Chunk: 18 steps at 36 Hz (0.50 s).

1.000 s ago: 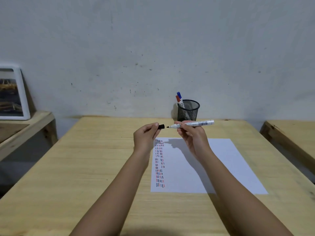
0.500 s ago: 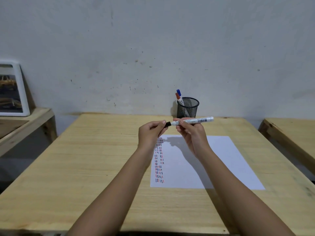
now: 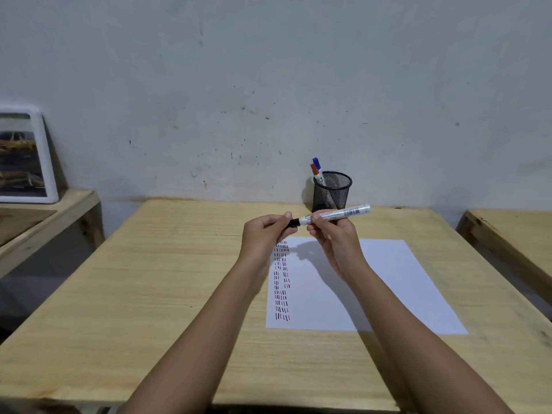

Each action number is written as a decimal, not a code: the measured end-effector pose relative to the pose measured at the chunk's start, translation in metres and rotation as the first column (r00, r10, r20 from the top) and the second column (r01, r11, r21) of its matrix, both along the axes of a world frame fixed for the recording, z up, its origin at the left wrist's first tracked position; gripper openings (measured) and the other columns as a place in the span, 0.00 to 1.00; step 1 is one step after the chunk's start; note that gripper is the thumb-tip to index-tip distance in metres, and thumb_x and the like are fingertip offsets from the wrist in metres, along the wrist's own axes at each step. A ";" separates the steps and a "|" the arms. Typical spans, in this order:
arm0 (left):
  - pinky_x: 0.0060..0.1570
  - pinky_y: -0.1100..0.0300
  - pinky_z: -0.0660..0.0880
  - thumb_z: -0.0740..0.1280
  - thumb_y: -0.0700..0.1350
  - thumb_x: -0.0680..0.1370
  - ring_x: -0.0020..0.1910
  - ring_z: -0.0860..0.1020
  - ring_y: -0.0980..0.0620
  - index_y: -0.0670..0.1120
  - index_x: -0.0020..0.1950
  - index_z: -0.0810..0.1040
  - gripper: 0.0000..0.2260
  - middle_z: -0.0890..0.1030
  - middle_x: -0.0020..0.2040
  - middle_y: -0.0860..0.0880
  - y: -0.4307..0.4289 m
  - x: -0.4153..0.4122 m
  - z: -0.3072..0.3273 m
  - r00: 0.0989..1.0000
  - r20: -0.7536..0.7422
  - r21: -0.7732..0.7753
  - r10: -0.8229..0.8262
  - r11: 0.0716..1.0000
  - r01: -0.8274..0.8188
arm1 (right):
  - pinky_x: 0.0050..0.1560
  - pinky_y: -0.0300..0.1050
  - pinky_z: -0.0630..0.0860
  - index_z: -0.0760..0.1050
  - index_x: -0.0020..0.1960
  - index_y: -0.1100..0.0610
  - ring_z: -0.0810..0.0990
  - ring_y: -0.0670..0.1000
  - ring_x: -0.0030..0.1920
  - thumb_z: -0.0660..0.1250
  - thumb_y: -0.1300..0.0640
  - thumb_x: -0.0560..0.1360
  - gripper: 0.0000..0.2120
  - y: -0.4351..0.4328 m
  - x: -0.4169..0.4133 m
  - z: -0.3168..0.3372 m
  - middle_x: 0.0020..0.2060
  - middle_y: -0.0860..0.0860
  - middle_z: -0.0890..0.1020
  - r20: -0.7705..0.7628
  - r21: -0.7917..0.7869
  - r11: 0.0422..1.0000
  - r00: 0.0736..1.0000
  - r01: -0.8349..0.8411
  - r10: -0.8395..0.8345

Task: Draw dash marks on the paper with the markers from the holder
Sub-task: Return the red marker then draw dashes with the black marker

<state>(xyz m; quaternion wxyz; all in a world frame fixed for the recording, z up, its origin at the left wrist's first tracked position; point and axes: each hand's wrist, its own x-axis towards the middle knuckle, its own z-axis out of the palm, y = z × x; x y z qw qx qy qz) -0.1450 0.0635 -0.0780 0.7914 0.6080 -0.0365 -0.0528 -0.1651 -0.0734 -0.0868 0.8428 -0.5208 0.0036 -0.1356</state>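
Note:
My right hand point(image 3: 336, 237) holds a white marker point(image 3: 337, 214) level above the paper, its barrel pointing right. My left hand point(image 3: 264, 234) pinches the black cap point(image 3: 293, 222) sitting on the marker's left end. A white sheet of paper point(image 3: 385, 282) lies on the wooden table point(image 3: 167, 279), with columns of red, blue and black dash marks point(image 3: 281, 279) along its left edge. Behind my hands stands a black mesh holder point(image 3: 332, 191) with a red-capped marker point(image 3: 314, 171) and a blue-capped marker point(image 3: 317, 163) sticking out.
A white-framed picture point(image 3: 25, 156) leans against the wall on a lower wooden bench point(image 3: 44, 216) at the left. Another wooden table point(image 3: 513, 234) stands close on the right. The grey wall rises just behind the holder.
The cap was apart from the marker tip in my left hand a second ago; it has been brought to the tip and now sits on the marker's end.

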 end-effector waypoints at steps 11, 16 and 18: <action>0.47 0.68 0.80 0.71 0.35 0.72 0.38 0.83 0.54 0.42 0.41 0.82 0.03 0.85 0.35 0.50 0.019 0.012 0.012 0.999 0.030 -0.017 0.011 1.000 -0.011 | 0.37 0.32 0.78 0.78 0.43 0.59 0.80 0.44 0.33 0.65 0.67 0.74 0.06 -0.019 -0.004 0.005 0.30 0.48 0.81 -0.048 0.120 0.993 0.999 0.018 -0.012; 0.46 0.69 0.79 0.70 0.34 0.73 0.38 0.82 0.54 0.41 0.42 0.82 0.03 0.83 0.38 0.46 0.023 0.022 0.023 0.997 0.069 0.012 0.020 1.000 -0.021 | 0.41 0.33 0.79 0.79 0.42 0.59 0.81 0.47 0.36 0.68 0.69 0.71 0.06 -0.035 -0.009 0.010 0.31 0.50 0.82 -0.053 -0.199 0.979 0.998 -0.043 0.034; 0.46 0.70 0.79 0.69 0.34 0.73 0.38 0.81 0.54 0.40 0.43 0.82 0.03 0.82 0.39 0.46 0.023 0.024 0.029 0.995 0.097 0.033 0.027 0.999 -0.030 | 0.40 0.33 0.78 0.79 0.43 0.60 0.81 0.47 0.36 0.70 0.70 0.69 0.07 -0.036 -0.010 0.013 0.33 0.52 0.82 -0.068 -0.382 0.921 0.996 -0.072 0.050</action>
